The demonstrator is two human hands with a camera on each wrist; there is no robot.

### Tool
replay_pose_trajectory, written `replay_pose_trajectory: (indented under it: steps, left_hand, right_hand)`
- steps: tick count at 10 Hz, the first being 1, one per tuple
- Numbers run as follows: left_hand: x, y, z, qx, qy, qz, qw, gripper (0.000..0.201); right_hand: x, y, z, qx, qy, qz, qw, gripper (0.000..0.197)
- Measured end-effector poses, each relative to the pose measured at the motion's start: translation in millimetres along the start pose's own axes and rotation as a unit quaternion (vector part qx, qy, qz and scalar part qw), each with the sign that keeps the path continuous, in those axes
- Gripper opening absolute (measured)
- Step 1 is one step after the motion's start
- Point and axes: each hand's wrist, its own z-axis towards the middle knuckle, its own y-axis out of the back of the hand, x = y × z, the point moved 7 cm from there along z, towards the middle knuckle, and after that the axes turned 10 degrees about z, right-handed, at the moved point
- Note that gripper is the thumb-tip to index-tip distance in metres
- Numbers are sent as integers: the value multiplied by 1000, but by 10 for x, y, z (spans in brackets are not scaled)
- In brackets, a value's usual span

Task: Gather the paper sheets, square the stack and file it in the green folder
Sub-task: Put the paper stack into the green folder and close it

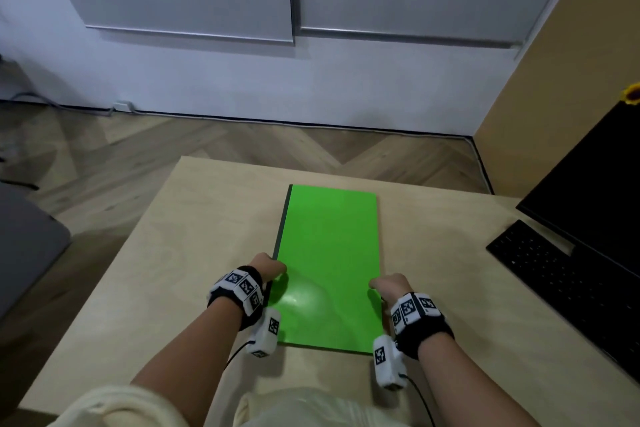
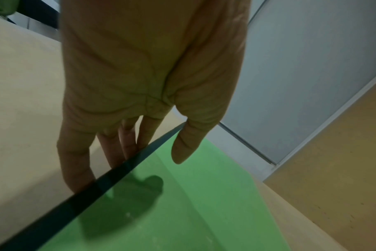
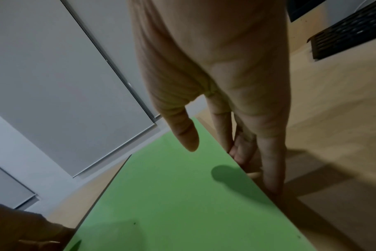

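Note:
The green folder (image 1: 327,260) lies closed and flat on the light wooden table (image 1: 173,253), with its dark spine along the left side. My left hand (image 1: 270,267) stands at the spine near the front end. In the left wrist view its fingers (image 2: 110,152) point straight down against the spine and its thumb (image 2: 182,149) hovers over the green cover (image 2: 182,212). My right hand (image 1: 388,282) mirrors it at the right edge, fingers (image 3: 270,169) straight down beside the folder (image 3: 172,203) and thumb (image 3: 187,135) above it. No loose paper sheets show.
A black keyboard (image 1: 540,274) and a dark monitor (image 1: 595,191) stand on the table's right side. A grey object (image 1: 24,246) sits off the table at the left. Beyond the table's far edge are a wooden floor and a white wall.

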Motion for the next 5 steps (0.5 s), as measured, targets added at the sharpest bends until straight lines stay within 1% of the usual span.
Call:
replay_pose_trajectory:
  steps: [1, 2, 3, 4, 5]
  left_hand:
    - [46, -22, 41, 5, -8, -21, 1000, 17]
    - [113, -41, 80, 0, -23, -56, 998, 34]
    - [185, -50, 29, -1, -42, -91, 995, 38]
    - [278, -24, -28, 6, -53, -132, 990, 39]
    - [659, -26, -96, 40, -30, -109, 993, 20]
  right_hand:
    - [-53, 2, 38, -11, 4, 2, 1000, 34]
    - [-90, -14, 55, -21, 17, -4, 1000, 31]
    - [-116, -12, 27, -18, 29, -2, 999, 29]
    - [-83, -15, -72, -11, 56, -7, 998, 19]
    - [-66, 82, -259, -16, 77, 5, 997, 39]
